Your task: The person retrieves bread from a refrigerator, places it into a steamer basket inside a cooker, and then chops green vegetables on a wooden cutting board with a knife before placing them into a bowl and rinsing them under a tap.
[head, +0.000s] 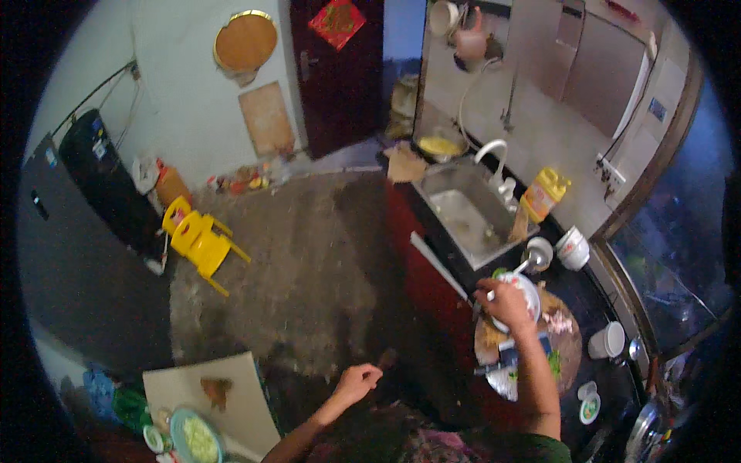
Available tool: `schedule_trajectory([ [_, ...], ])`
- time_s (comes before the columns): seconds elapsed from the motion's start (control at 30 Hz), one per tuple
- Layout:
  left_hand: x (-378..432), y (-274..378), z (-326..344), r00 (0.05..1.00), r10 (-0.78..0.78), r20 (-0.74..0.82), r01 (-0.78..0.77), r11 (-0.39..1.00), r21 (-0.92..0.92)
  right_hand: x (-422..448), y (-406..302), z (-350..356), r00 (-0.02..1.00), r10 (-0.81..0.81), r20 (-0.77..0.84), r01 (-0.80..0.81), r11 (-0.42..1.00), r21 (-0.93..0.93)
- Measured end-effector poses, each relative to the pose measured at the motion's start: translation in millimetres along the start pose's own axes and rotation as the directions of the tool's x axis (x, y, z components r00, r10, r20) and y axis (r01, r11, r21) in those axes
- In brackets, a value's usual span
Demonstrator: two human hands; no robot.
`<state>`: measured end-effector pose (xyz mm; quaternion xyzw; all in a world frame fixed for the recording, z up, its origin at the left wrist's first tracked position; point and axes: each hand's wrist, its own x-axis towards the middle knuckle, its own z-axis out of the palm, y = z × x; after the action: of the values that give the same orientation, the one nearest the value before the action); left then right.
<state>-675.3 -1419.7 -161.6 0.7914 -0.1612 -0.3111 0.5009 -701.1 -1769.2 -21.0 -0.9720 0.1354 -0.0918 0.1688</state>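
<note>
My right hand [505,302] is over a white bowl [534,295] with pale and reddish pieces in it. A small white thing shows at its fingers; whether it is gripped or part of the bowl behind is unclear. The bowl stands at the far edge of a round wooden cutting board [570,350]. Chopped pale pink pieces [557,322] and green leaves [554,363] lie on the board. A shiny metal blade [502,385] lies at its near left side, partly covered by my forearm. My left hand [359,382] hangs over the floor, fingers loosely curled, with nothing visible in it.
Beyond the board are a sink [463,217], a ladle [538,254], stacked bowls [573,249] and a yellow jug [544,194]. A white cup [606,340] stands right. A yellow chair [202,243] is on the left. A teal basin [194,434] holds pale green pieces, lower left.
</note>
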Motion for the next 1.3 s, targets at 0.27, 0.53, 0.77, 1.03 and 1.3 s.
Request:
schedule_trajectory([
  [0.27, 208.7, 113.2, -143.3, 0.996, 0.075, -0.043, -0.076, 0.997, -0.032, 196.1, -10.6, 57.8, 0.995, -0.084, 0.049, 0.083, 0.996, 0.017],
  [0.53, 390.5, 237.0, -203.5, 0.949, 0.303, 0.086, -0.3, 0.953, -0.046, 370.2, -40.6, 27.2, 0.97, -0.241, 0.025, 0.22, 0.921, 0.322],
  [0.77, 546.9, 289.9, -203.1, 0.9, 0.397, 0.178, -0.356, 0.908, -0.223, 442.5, -66.5, 17.3, 0.935, -0.335, -0.119, 0.346, 0.777, 0.526],
  [1.03, 774.4, 453.0, -227.9, 0.838, 0.51, 0.193, -0.434, 0.839, -0.329, 483.4, -3.5, 26.9, 0.992, 0.118, 0.047, -0.126, 0.869, 0.478],
  [1.3, 974.3, 608.1, -233.5, 0.855, 0.483, 0.186, -0.255, 0.705, -0.662, 557.0, -0.1, 29.4, 0.901, 0.432, 0.038, -0.358, 0.692, 0.627],
])
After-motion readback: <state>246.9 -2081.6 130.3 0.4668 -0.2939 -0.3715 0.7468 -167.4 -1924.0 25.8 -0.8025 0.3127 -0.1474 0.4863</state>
